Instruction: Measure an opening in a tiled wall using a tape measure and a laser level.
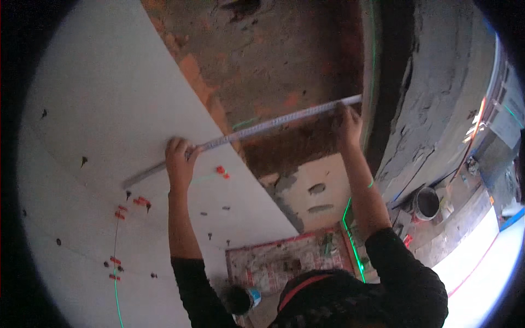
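Note:
A long, thin silver rule with markings along it runs slantwise from the white tiled wall on the left to the edge of the bare wall section on the right. My left hand is closed on it over the white tile, near the tile's edge. Close to the rule's right end, my right hand grips it with bent fingers. Between both hands the rule crosses a strip of rough brown wall. Red tile clips sit on the tile below the rule.
More red clips and dark spacers dot the tile joints. Green laser lines cross the surfaces. A bucket stands at right, a dark container below. Rough grey plaster covers the right wall.

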Demonstrator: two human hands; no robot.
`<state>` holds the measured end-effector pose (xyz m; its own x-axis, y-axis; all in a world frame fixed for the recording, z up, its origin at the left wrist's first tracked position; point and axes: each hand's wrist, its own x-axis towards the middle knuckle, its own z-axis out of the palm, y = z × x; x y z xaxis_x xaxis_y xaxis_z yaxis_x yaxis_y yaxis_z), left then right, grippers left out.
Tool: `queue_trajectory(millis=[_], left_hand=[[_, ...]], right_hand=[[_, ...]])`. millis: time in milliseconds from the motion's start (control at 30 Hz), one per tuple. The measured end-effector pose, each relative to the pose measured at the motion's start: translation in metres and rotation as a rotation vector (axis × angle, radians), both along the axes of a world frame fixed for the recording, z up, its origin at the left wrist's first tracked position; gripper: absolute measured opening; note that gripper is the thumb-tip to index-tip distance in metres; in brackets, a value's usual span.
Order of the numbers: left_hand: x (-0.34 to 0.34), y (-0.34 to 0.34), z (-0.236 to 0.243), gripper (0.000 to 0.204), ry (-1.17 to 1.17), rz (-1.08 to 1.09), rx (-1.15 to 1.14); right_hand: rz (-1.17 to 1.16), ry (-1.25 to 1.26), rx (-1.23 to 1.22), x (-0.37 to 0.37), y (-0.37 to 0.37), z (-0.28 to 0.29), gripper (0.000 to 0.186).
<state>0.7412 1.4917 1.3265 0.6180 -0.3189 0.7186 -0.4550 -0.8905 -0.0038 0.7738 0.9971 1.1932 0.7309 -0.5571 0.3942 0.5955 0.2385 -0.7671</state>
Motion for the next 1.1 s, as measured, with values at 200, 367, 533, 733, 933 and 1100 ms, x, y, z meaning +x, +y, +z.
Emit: queue_trajectory(millis=[200,367,533,733,933,1100], left_hand=[[-0.005,0.020,-0.017,0.034,-0.010,0.007,-0.095],[0.004,-0.003,-0.013,0.032,-0.038,-0.022,-0.053],[0.011,-0.003,-0.021,0.039,-0.108,0.028,-0.110],[0.020,0.006,-0.023,0.043,-0.063,0.078,-0.143],[0.010,-0.016,-0.025,0.048,-0.213,0.094,-0.019],[0.010,-0.024,-0.016,0.048,-0.163,0.090,-0.053]], right_hand=[[-0.030,0.091,0.014,0.004,0.019,0.007,0.025],[0.079,0.053,0.157,-0.009,-0.007,0.024,0.027],[-0.086,0.052,0.256,-0.006,-0.011,0.036,0.035],[-0.121,0.052,0.212,0.003,-0.021,0.033,0.032],[-0.111,0.011,0.276,0.008,-0.023,0.028,0.032],[-0.096,0.017,0.320,0.010,-0.029,0.026,0.032]])
